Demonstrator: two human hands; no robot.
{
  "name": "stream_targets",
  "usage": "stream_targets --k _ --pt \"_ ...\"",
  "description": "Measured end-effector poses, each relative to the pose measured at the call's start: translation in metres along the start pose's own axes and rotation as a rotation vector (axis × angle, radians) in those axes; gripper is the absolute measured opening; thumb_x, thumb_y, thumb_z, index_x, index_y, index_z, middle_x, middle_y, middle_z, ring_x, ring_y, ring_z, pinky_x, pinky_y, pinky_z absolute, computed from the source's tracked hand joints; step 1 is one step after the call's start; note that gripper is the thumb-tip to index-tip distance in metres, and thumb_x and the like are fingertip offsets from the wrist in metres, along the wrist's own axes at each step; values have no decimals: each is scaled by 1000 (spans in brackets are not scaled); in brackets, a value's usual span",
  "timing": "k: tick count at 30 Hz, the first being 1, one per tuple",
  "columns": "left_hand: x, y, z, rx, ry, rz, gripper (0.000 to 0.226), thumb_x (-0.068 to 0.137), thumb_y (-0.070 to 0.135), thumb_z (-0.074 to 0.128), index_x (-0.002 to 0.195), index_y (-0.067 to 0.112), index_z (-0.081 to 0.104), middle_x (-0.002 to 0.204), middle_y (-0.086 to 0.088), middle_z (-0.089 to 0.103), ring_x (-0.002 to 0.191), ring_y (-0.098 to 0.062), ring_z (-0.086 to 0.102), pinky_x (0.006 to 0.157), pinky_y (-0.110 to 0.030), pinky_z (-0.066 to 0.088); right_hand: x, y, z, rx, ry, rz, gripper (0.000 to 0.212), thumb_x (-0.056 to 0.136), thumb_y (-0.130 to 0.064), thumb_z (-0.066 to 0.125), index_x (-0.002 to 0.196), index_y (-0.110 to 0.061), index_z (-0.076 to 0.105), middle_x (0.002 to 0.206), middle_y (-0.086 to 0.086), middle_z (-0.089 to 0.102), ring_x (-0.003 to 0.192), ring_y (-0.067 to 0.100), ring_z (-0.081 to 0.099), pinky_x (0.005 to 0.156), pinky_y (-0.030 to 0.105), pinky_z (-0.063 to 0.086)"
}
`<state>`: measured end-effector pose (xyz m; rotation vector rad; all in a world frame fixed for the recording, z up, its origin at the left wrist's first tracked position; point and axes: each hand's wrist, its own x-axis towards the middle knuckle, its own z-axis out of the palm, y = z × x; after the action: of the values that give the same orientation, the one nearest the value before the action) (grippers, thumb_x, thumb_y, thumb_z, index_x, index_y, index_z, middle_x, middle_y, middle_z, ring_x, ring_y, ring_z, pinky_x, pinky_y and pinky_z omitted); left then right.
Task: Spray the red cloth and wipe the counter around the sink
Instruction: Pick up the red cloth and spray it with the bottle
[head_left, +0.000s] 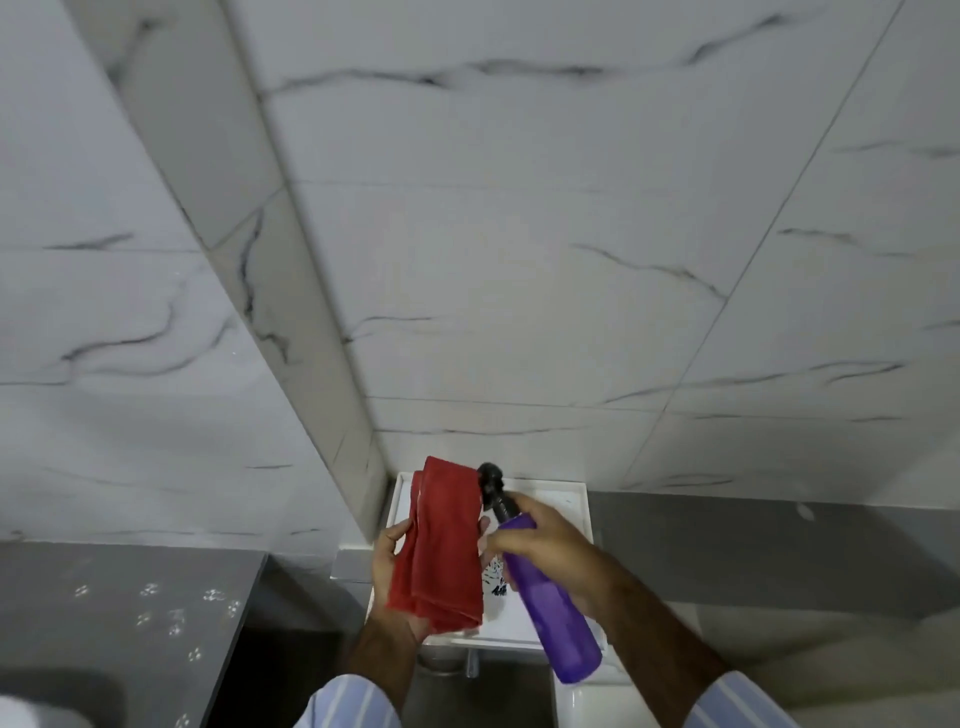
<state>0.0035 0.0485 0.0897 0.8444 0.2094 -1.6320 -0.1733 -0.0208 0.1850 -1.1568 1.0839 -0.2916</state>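
A folded red cloth (441, 545) hangs upright in my left hand (387, 582), which holds it from behind and below, thumb on its left edge. My right hand (545, 551) grips a purple spray bottle (550, 608) around its upper body. The bottle is tilted, and its black nozzle (491, 480) sits right beside the cloth's top right corner, pointing at the cloth. Both are held in the air over a white square sink (571, 499) that is mostly hidden behind my hands.
A white marble-patterned tiled wall (519, 260) fills the upper view, with a projecting tiled column (291, 312) to the left of the sink. Dark grey counter (779, 551) runs to the right and another grey surface (130, 613) lies lower left. A metal fitting (470, 662) shows below the sink.
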Motion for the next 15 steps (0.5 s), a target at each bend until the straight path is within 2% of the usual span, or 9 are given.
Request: stream_targets --k 2,5,8,12,15 --pt "-4 1 4 9 51 35 58 91 48 54 113 -3 73 96 -25 74 81 -39 69 82 -46 53 -7 -4 7 -72 3 48 43 79 -10 81 116 -27 68 90 12 76 61 19 68 59 28 57" --pt "-7 -1 6 1 95 46 57 89 49 57 116 1 71 98 -23 73 84 -40 68 82 -46 55 -14 -5 13 -105 21 115 27 76 -14 80 101 -16 72 79 8 73 61 21 68 60 30 57" --pt "-6 -2 6 -12 108 48 57 88 48 58 118 2 70 101 -24 73 89 -41 68 86 -50 54 -18 -4 14 -97 8 186 30 71 -17 80 98 -8 71 81 11 72 64 25 69 63 32 57" --pt "-10 -5 11 -6 96 61 58 90 50 53 115 1 71 98 -25 74 86 -42 70 83 -49 57 -24 -4 13 -30 -32 200 31 75 -15 83 106 -13 74 83 8 74 73 24 70 68 32 60" --pt "-11 -8 13 3 104 55 60 91 52 50 115 1 71 99 -25 74 87 -42 69 85 -50 56 -27 -7 11 -4 -63 237 28 75 -15 84 101 -12 74 84 9 75 73 23 70 70 34 60"
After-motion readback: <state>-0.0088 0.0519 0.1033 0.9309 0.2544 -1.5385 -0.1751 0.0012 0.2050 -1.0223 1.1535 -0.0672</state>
